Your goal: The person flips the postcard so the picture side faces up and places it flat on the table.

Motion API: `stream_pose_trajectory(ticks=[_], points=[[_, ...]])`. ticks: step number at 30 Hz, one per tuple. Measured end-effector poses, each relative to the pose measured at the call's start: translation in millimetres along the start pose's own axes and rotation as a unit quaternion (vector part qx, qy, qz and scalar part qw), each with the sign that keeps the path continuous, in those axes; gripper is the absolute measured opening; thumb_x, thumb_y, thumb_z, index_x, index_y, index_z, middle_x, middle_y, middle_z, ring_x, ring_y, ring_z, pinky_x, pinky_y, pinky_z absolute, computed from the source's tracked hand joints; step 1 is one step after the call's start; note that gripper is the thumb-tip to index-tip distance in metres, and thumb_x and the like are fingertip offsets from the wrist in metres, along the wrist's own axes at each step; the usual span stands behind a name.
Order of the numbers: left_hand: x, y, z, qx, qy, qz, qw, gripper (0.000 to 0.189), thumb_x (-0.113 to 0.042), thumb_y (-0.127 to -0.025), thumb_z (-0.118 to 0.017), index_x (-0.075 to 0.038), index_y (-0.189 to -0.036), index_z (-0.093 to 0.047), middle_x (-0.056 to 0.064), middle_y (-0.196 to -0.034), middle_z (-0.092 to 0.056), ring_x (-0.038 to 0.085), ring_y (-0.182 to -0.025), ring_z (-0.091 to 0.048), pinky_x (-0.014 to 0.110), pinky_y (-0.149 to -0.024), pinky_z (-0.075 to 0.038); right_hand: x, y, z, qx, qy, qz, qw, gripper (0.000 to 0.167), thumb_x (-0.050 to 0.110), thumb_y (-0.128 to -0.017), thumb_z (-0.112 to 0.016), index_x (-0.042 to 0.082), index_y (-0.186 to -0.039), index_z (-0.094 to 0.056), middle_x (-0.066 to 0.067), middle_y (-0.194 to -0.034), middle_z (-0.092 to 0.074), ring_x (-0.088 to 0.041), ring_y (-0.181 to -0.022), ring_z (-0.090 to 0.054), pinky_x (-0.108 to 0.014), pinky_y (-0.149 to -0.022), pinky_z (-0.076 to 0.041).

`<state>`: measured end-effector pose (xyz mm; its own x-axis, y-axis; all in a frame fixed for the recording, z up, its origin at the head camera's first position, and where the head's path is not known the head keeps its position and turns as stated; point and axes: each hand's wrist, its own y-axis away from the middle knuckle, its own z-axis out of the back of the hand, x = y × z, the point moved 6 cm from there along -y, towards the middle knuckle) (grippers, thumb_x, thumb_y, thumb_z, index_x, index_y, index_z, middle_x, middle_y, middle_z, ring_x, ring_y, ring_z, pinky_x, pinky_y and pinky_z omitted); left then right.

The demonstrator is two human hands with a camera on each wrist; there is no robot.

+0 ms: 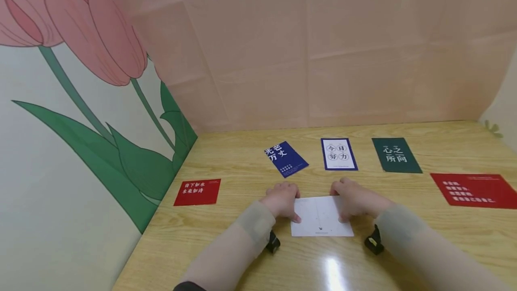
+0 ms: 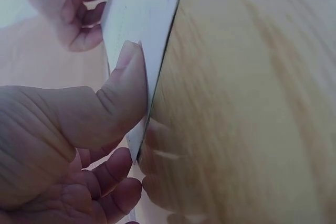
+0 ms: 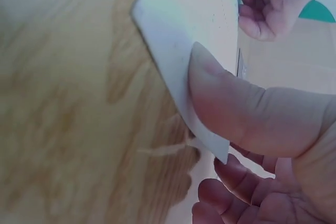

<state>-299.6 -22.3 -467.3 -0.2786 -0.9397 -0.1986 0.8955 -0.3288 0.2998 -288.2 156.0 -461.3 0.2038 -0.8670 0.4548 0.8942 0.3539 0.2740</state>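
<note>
A white card (image 1: 321, 223), printed with a thin centre line like a postcard's back, is at the near middle of the table. At its left side my left hand (image 1: 282, 200) pinches it; in the left wrist view the thumb (image 2: 128, 90) lies on the white face and curled fingers are at the edge. My right hand (image 1: 355, 199) pinches the opposite side, its thumb (image 3: 226, 95) on the face in the right wrist view. The card's right end bends slightly there. Its underside is hidden.
Beyond the hands lie a blue card (image 1: 288, 160), a blue-bordered white card (image 1: 339, 160) and a dark green card (image 1: 396, 165). One red card (image 1: 198, 197) lies at left, another red card (image 1: 472, 182) at right. A tulip-painted wall (image 1: 60, 147) bounds the wooden table (image 1: 161, 259) on the left.
</note>
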Motion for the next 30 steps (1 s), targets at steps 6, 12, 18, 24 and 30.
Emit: stream_pose_trajectory(ticks=[6,12,18,24,30], points=[[2.2,2.0,0.6,-0.009,0.005,-0.004,0.9999,0.061,-0.042,-0.061,-0.088,-0.024,-0.111,-0.058,-0.007,-0.107,-0.054,0.014,-0.099,-0.047,0.035,-0.090,-0.038,-2,-3.9,-3,-0.001,-0.002,0.008,1.0000,0.056,0.010,-0.060,-0.089,0.012,-0.107,-0.058,-0.006,-0.102,-0.057,-0.026,-0.086,-0.050,-0.045,-0.077,-0.047],[6.9,6.0,0.5,-0.018,0.016,-0.002,0.9997,0.063,-0.044,-0.061,-0.088,-0.023,-0.112,-0.058,-0.008,-0.106,-0.056,0.014,-0.100,-0.049,0.035,-0.091,-0.037,-4,-2.7,-5,0.005,-0.030,0.004,0.9995,0.057,0.010,-0.061,-0.088,0.011,-0.107,-0.057,-0.006,-0.104,-0.056,-0.026,-0.089,-0.051,-0.046,-0.081,-0.047],[9.5,8.1,0.9,-0.022,0.024,-0.007,0.9994,0.060,-0.048,-0.063,-0.087,-0.021,-0.109,-0.060,-0.008,-0.103,-0.055,0.015,-0.098,-0.048,0.034,-0.088,-0.036,-5,1.2,-2,0.007,-0.044,-0.006,0.9990,0.056,0.010,-0.063,-0.088,0.011,-0.109,-0.056,-0.007,-0.106,-0.055,-0.027,-0.091,-0.050,-0.046,-0.081,-0.046],[8.8,10.9,0.5,-0.026,0.050,-0.002,0.9984,0.061,-0.043,-0.063,-0.088,-0.020,-0.110,-0.057,-0.009,-0.099,-0.059,0.012,-0.088,-0.050,0.033,-0.086,-0.034,-7,5.1,-2,0.013,-0.066,-0.017,0.9976,0.057,0.012,-0.065,-0.087,0.012,-0.112,-0.054,-0.008,-0.105,-0.056,-0.028,-0.091,-0.051,-0.044,-0.078,-0.044],[9.2,15.0,-0.8,-0.028,0.105,0.013,0.9940,0.063,-0.034,-0.067,-0.088,-0.017,-0.118,-0.055,-0.003,-0.104,-0.065,0.012,-0.084,-0.055,0.032,-0.089,-0.038,-13,8.4,-3,0.005,-0.088,-0.038,0.9954,0.060,0.016,-0.069,-0.086,0.011,-0.116,-0.049,-0.008,-0.096,-0.056,-0.026,-0.084,-0.053,-0.041,-0.074,-0.043]])
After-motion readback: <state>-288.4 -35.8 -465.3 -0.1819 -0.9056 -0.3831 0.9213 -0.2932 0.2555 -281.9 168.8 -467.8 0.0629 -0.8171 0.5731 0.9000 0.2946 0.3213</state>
